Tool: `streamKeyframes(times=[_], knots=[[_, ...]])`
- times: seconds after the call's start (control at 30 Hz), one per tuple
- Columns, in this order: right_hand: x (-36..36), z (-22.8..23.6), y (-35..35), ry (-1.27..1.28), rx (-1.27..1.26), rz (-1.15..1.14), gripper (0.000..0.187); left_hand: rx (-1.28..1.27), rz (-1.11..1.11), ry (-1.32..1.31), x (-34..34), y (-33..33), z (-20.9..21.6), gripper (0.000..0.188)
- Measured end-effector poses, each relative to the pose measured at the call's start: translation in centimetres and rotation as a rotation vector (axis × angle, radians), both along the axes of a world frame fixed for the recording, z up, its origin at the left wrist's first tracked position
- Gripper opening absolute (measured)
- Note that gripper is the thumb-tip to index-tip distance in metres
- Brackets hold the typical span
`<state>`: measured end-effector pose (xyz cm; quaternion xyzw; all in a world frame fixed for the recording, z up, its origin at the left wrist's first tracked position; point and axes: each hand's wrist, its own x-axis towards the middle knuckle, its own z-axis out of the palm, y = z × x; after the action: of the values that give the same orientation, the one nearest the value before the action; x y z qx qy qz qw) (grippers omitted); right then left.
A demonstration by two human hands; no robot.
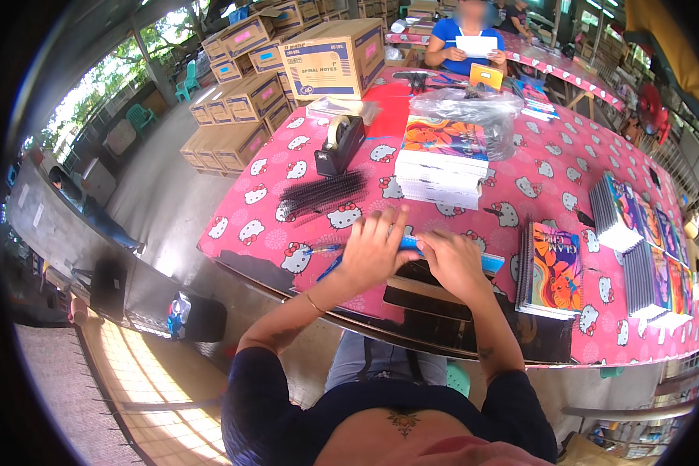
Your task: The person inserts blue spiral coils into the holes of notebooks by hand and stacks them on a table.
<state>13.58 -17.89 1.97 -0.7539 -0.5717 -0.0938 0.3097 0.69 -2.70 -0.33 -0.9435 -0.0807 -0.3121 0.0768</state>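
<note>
My left hand (pixel 374 247) is palm down near the table's front edge, fingers bent over a tool with blue handles (pixel 331 269). Its ends stick out on the left side of the hand; its head is hidden. Close beside it, my right hand (pixel 452 266) is closed, thumb and fingers on a narrow blue thing (pixel 409 243) that runs between the hands. A flat light-blue strip (pixel 492 264) shows past the right hand. Beyond my hands lie black spiral coils (pixel 322 194) and a stack of notebooks (pixel 443 163) with colourful covers.
A tape dispenser (pixel 340 147) stands behind the coils. More spiral notebooks (pixel 551 268) lie at right, with further stacks (pixel 648 248) beyond. Cartons (pixel 334 58) rise at the far left. Clear plastic (pixel 474 105) lies behind the notebooks. Across the table a person (pixel 466 46) holds white paper.
</note>
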Motion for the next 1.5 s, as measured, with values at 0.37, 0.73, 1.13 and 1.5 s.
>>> streamKeyframes(times=[0.37, 0.73, 1.13, 1.5], knots=[[0.3, -0.2, 0.0, 0.005, 0.002, -0.010, 0.011, -0.326, -0.309, 0.064, 0.4, 2.6, 1.8, 0.022], [0.1, -0.3, 0.0, 0.000, 0.005, -0.025, 0.014, -0.460, -0.382, 0.030, 1.1, 2.5, 2.0, 0.019], [0.2, 0.3, -0.8, -0.120, 0.142, -0.014, 0.015, -0.475, -0.442, 0.108, 1.5, 3.6, 2.9, 0.016], [0.6, -0.3, -2.0, -0.041, -0.027, -0.057, 0.018, -0.027, -0.072, 0.129, -2.3, -3.1, -6.8, 0.089]])
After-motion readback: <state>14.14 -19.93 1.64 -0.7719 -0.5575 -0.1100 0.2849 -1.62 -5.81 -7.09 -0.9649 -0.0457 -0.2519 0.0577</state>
